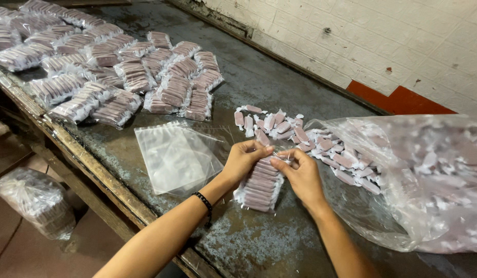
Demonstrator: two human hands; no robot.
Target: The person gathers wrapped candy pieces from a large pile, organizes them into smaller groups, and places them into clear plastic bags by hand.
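Observation:
Both my hands meet over a small clear bag of wrapped pink candies [260,188] that rests on the dark metal table [248,242]. My left hand [244,158], with a black wristband, pinches the bag's top edge from the left. From the right, my right hand [300,172] pinches the same open edge. The candies inside lie stacked in a neat row. Loose wrapped candies [279,126] are spread just beyond my hands.
A large clear sack of loose candies [423,180] lies open at the right. Empty flat clear bags [176,154] sit left of my hands. Several filled packs [120,72] cover the far left. A tied sack [35,203] stands on the floor. A white wall [377,41] runs behind.

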